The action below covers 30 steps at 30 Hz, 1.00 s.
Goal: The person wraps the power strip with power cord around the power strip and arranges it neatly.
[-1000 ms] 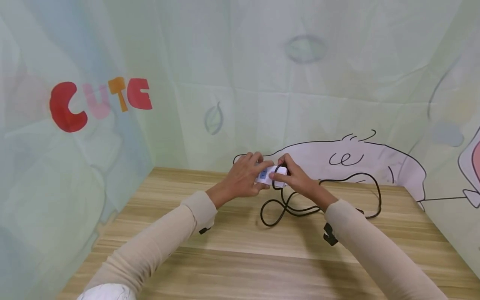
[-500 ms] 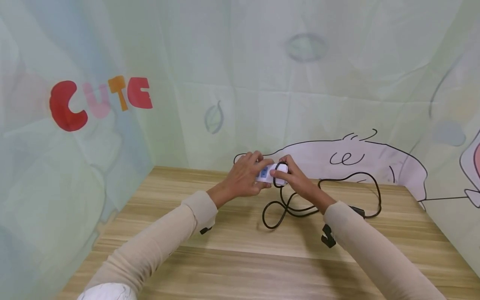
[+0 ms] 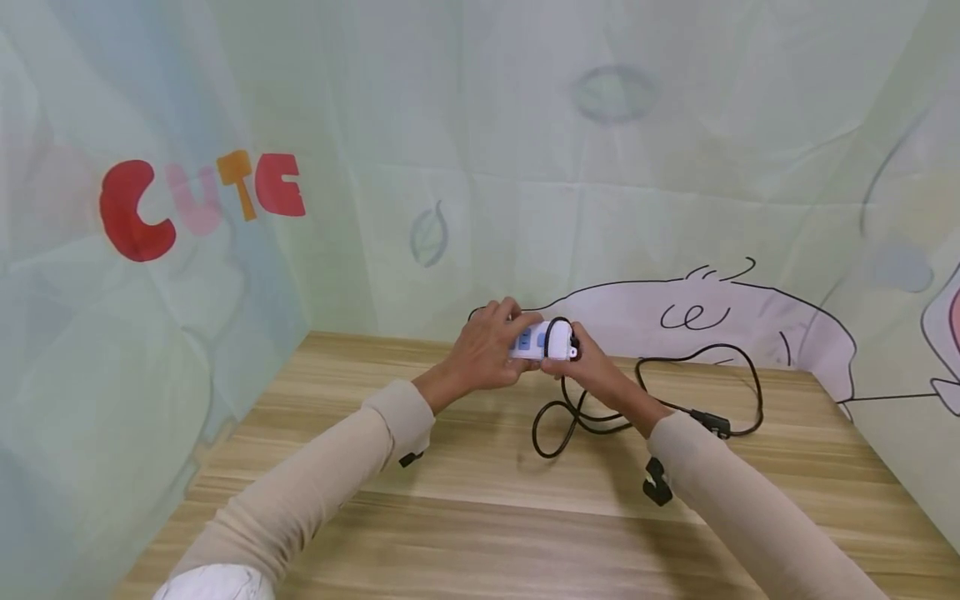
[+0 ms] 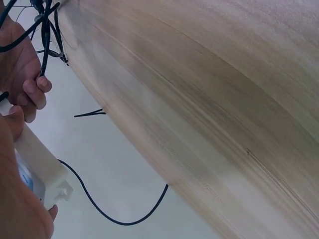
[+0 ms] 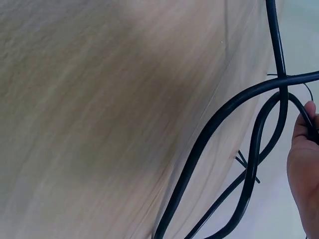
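Both hands hold a white power strip [image 3: 558,342] with blue sockets above the table's far part. The left hand [image 3: 483,348] grips its left end, thumb below and fingers over the top. At the right end, the right hand [image 3: 597,367] pinches the strip, its thumb at the lower edge. A black cable [image 3: 551,455] loops once round the strip and hangs down in loops behind and below the right hand. In the left wrist view the strip [image 4: 42,159] slants between the hands. The right wrist view has the right hand [image 5: 305,169] at the edge, beside thick cable loops [image 5: 199,144].
The wooden table [image 3: 480,533] meets a printed cloth wall [image 3: 450,208] at its back and sides. The black plug [image 3: 710,423] lies at the right, beside the right forearm, with a wide loop of cable behind it.
The right hand has shifted slightly right and down along the strip, its thumb moving from the strip's face to its lower edge. The plug has come into fuller view.
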Each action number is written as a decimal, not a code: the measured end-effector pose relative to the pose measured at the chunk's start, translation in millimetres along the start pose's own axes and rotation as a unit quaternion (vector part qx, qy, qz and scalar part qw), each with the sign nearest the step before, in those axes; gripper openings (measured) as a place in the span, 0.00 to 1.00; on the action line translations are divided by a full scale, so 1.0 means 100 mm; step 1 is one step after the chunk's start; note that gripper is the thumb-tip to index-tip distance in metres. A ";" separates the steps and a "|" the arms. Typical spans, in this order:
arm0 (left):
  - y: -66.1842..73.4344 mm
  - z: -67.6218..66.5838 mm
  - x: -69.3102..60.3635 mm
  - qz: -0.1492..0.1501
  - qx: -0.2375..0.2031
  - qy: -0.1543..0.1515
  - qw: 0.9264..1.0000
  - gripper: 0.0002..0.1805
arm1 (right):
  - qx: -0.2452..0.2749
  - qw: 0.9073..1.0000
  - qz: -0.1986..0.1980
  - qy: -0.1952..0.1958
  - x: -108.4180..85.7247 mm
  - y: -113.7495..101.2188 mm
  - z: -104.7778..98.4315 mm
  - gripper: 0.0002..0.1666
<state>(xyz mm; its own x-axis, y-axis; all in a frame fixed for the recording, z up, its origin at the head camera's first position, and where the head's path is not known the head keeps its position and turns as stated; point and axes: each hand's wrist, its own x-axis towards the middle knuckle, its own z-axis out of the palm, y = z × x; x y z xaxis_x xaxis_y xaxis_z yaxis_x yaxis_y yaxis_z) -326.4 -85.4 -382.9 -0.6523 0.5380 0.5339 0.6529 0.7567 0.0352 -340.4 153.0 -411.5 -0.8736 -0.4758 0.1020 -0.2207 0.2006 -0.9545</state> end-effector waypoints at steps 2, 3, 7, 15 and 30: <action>0.00 0.00 0.00 0.000 0.000 0.002 1.000 0.35 | -0.017 1.000 -0.003 -0.009 -0.01 0.01 0.00 0.49; 0.00 0.00 0.00 -0.001 0.000 0.004 1.000 0.35 | -0.027 1.000 -0.005 -0.014 -0.01 0.01 0.00 0.52; 0.00 0.00 -0.01 -0.004 0.002 0.004 1.000 0.36 | -0.050 0.998 -0.010 -0.022 -0.01 0.03 0.02 0.49; 0.00 0.00 -0.01 -0.012 0.006 0.004 1.000 0.35 | -0.019 0.999 0.005 -0.026 0.00 0.07 0.06 0.33; -0.04 0.00 -0.02 -0.030 0.008 0.013 0.999 0.35 | -0.099 0.994 0.030 -0.027 -0.04 0.09 0.17 0.22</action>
<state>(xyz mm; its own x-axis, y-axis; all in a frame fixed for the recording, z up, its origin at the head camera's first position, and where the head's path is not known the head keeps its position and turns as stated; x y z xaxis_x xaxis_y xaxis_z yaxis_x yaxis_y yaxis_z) -327.9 -89.4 -383.7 -0.6800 0.4821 0.5524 0.6063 0.7934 0.0540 -331.6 141.9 -424.8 -0.8645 -0.5019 0.0266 -0.2544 0.3913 -0.8844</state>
